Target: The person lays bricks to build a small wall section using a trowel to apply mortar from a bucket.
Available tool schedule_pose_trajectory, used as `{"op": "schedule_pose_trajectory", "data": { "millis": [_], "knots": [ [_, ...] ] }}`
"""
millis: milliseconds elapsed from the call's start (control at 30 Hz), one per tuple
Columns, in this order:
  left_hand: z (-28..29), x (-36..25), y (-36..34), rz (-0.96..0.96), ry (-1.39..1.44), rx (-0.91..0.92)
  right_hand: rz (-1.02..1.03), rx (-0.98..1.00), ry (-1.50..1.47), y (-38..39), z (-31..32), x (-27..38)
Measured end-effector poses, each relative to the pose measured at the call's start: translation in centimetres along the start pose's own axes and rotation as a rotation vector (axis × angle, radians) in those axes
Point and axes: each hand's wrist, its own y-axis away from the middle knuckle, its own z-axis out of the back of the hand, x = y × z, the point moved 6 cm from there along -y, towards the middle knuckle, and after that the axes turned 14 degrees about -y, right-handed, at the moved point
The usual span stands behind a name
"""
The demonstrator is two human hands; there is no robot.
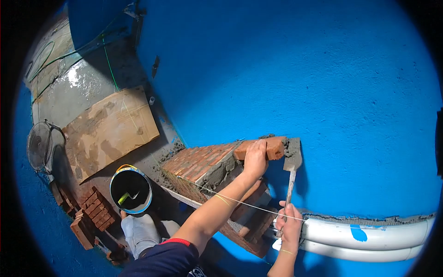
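My left hand (256,161) grips a red brick (275,147) that lies along the top of a brick wall (198,159), against the blue wall behind. Grey mortar (221,173) covers the top course beside the brick. Lower right, my right hand (290,224) is closed round the handle of a trowel (293,161). Its mortar-smeared blade is up against the brick's right end, with some mortar between them. A taut white string (235,200) runs across the wall's front and passes my left forearm and right hand.
Two white pipes (369,233) run along the lower right. A bucket (146,205) with a green-handled tool inside stands left of the brick wall. Stacked bricks (98,210), a stained board (113,131) and a round fan (39,143) are farther left.
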Motion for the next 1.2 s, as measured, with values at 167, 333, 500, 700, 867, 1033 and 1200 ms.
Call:
{"op": "schedule_pose_trajectory", "data": {
  "millis": [167,333,500,700,867,1033,1200],
  "knots": [
    [-0.3,0.2,0.3,0.004,0.008,0.041,0.008,0.001,-0.01,0.5,0.3,-0.1],
    [-0.4,0.1,0.6,0.005,-0.047,0.057,-0.01,0.037,-0.035,0.5,0.6,-0.6],
    [-0.4,0.0,0.2,-0.011,0.026,0.022,0.015,0.034,-0.079,0.9,1.1,-0.8],
    [2.3,-0.2,-0.4,0.071,-0.106,0.15,0.142,-0.031,-0.189,4.5,4.0,-4.4],
    [5.1,-4.6,9.6,0.071,-0.196,0.389,-0.099,-0.157,-0.366,9.4,6.1,-10.1],
    [0.8,-1.6,18.9,-0.172,-0.688,0.806,-0.154,-0.107,-0.421,11.8,6.1,-14.1],
    [3.2,-4.6,15.5,0.052,-0.715,1.008,-0.147,-0.097,-0.437,12.5,7.0,-17.0]
  ]
}}
